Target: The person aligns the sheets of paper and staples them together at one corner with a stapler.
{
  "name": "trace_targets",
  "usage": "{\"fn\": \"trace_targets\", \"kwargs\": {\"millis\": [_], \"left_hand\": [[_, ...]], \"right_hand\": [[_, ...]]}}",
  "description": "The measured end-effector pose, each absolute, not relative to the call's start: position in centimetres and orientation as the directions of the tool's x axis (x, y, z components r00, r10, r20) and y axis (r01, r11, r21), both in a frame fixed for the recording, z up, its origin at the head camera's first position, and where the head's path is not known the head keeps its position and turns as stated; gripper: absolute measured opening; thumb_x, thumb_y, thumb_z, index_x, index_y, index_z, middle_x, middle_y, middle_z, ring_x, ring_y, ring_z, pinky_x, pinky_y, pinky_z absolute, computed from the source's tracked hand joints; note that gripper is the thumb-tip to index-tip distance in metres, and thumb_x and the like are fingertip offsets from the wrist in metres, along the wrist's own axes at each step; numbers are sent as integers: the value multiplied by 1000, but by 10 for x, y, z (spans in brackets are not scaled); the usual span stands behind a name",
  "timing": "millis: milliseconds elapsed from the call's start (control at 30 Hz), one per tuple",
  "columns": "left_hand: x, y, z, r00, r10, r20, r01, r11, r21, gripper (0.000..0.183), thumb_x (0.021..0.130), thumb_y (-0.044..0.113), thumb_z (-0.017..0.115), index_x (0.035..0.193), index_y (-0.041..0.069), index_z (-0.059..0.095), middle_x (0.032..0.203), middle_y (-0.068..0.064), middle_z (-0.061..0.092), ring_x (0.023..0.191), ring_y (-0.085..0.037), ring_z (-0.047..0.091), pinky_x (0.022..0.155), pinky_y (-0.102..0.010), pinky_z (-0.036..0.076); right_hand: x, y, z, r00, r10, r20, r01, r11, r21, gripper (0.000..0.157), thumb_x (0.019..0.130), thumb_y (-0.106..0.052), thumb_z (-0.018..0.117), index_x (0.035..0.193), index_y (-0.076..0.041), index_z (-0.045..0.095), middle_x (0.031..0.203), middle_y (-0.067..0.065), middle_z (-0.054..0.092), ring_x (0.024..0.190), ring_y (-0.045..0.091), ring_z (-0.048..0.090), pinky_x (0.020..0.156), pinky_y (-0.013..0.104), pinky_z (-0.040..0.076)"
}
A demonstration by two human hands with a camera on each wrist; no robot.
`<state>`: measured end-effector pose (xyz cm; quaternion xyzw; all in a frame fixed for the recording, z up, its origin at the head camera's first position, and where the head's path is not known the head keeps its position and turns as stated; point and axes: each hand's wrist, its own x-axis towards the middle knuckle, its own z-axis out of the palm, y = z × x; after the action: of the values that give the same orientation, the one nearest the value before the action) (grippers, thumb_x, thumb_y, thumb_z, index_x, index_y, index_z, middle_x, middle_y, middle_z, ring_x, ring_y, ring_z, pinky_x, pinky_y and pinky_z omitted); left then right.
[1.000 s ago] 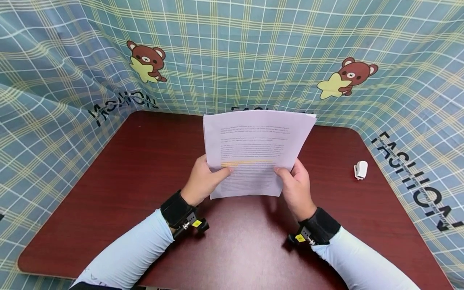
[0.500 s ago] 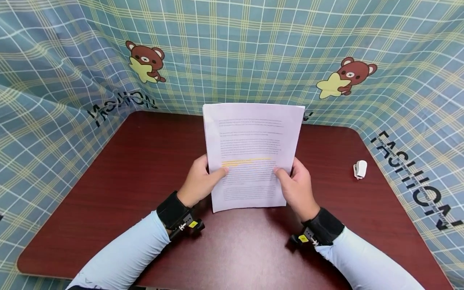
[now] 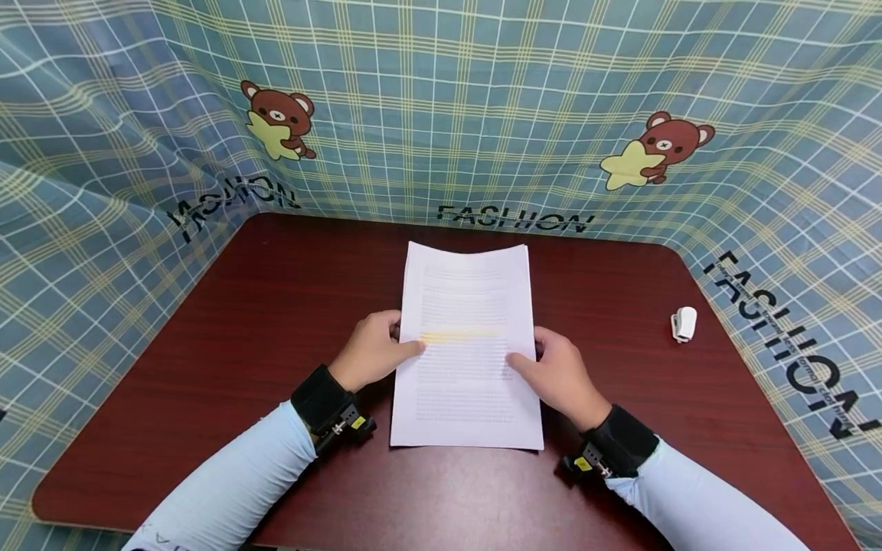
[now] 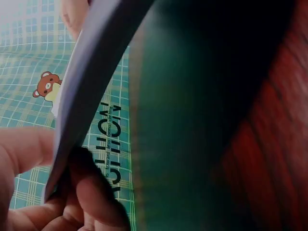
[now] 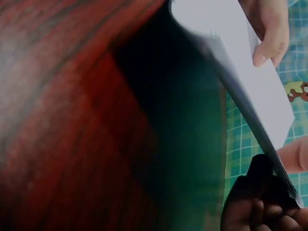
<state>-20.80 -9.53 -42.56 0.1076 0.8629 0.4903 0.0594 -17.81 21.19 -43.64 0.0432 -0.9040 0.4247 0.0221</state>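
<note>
A stack of printed paper sheets (image 3: 463,390) with a yellow-highlighted line is held between my two hands at the middle of the table. My left hand (image 3: 372,350) grips its left edge, thumb on the top page and fingers curled underneath. On the opposite edge my right hand (image 3: 561,375) grips it the same way. In the left wrist view the stack (image 4: 91,72) shows edge-on, pinched between thumb and fingers. The right wrist view shows the stack (image 5: 240,72) slanting above the tabletop, with fingers (image 5: 260,202) in shadow beneath it.
A small white stapler (image 3: 684,324) lies on the right side of the dark red table (image 3: 276,306). Plaid cloth (image 3: 468,115) with printed bears hangs behind the table and along both sides. A black camera strap (image 3: 324,399) wraps each wrist.
The paper stack has come down and tipped from nearly upright to flatter, its lower edge nearer me. Both hands have lowered slightly with it, still gripping its sides. The stapler has not moved.
</note>
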Motion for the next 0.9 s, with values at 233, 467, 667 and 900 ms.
{"fn": "trace_targets", "kwargs": {"millis": [233, 467, 667, 900], "left_hand": [[-208, -97, -429, -962, 262, -82, 101, 615, 782, 24, 86, 24, 84, 102, 11, 71, 79, 2, 73, 64, -13, 63, 57, -28, 44], [-208, -95, -429, -956, 284, -74, 185, 778, 601, 25, 86, 27, 83, 94, 7, 70, 65, 1, 64, 54, -14, 54, 50, -26, 38], [-211, -91, -423, -965, 257, -56, 209, 880, 426, 42, 86, 35, 83, 107, 2, 68, 75, -4, 62, 59, -19, 55, 52, -29, 41], [-233, -71, -416, -943, 326, 67, 332, 904, 269, 66, 91, 40, 76, 136, -5, 58, 122, -18, 61, 104, -30, 60, 89, -44, 53]], "right_hand": [[-174, 212, -439, -996, -85, 7, -63, 674, -736, 34, 90, -23, 78, 119, -7, 70, 100, 8, 77, 72, 12, 70, 62, 31, 56], [-171, 211, -444, -992, -123, -7, -83, 705, -704, 28, 87, -21, 78, 112, -9, 72, 88, 2, 76, 65, 11, 67, 58, 29, 53], [-171, 212, -447, -988, -150, -21, -95, 720, -688, 29, 87, -21, 78, 112, -7, 71, 81, -1, 74, 63, 11, 66, 56, 30, 51], [-170, 210, -445, -985, -161, -62, -71, 702, -708, 33, 90, -19, 79, 119, -6, 70, 90, 2, 77, 67, 10, 69, 59, 30, 54]]}}
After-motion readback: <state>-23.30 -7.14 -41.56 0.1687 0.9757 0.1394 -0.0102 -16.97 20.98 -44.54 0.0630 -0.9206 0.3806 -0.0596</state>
